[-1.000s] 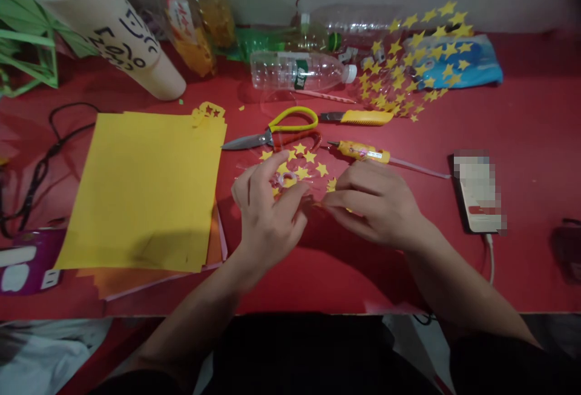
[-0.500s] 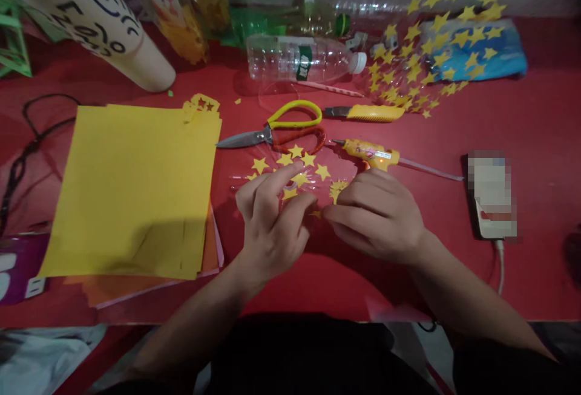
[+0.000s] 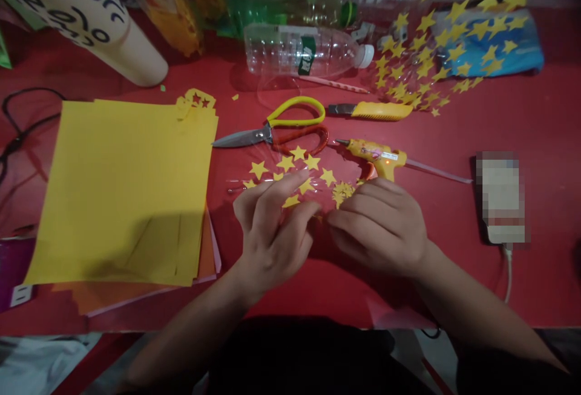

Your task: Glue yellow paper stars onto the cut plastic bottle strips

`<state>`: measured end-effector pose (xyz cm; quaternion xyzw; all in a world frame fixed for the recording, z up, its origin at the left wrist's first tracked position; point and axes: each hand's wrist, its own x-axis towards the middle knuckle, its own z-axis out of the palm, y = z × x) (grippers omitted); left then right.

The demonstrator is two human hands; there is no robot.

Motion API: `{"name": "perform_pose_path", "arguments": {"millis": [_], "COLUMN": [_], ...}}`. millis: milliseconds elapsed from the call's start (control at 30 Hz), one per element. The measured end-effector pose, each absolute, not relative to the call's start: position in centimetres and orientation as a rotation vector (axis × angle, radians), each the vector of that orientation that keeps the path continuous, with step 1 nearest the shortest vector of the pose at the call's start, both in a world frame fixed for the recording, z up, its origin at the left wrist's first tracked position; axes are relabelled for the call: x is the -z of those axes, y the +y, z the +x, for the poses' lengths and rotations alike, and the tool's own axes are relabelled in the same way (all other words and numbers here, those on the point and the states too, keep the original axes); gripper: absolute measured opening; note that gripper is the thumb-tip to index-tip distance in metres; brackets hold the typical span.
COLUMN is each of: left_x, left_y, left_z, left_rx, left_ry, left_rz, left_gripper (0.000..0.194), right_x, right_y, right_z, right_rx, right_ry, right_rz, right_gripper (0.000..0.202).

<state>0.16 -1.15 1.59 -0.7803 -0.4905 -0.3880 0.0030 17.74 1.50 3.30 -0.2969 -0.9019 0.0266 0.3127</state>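
A clear plastic piece with yellow stars [image 3: 306, 186] lay on the red counter [image 3: 290, 298], partly covered by the left hand [image 3: 273, 222]. Fewer stars showed on it than on the similar star-covered plastic [image 3: 425, 68] at the back right, so that one looked near finished and the front one only begun. A small heap of stars [image 3: 341, 193] beside the right hand [image 3: 374, 225] probably remained to be placed; a star-punched yellow scrap [image 3: 188, 104] suggested cutting was done. The hot glue gun [image 3: 374, 152] was lit. The right fingers bunched together and the left curled loosely; whether either pinched anything could not be told.
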Motion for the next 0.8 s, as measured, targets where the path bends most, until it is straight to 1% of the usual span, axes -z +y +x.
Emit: {"name": "perform_pose_path", "arguments": {"millis": [100,233,567,800], "left_x": [-1.5,-1.5,-1.7,-1.6], "left_y": [-1.2,-1.2,-1.1,-1.1], "left_z": [0.1,0.2,0.3,0.4], "left_rx": [1.263,1.288,1.256,1.276], "left_ry": [-1.554,-1.531,-1.527,-1.558], "left_rz": [-2.47,-2.467,-2.444,-2.427], "left_gripper": [0.035,0.036,0.029,0.024], "right_x": [-3.2,-3.4,-3.6,-3.8], "right_y": [1.5,1.6,1.2,1.0], "right_z": [17.9,17.8,17.1,16.8], "right_rx": [-0.031,-0.153,-0.459,-0.558], "right_ry": [-2.382,-2.351,-2.221,-2.159], "right_rz": [-0.754,-0.806,-0.999,-1.055], "right_gripper": [0.009,0.007,0.005,0.01]}}
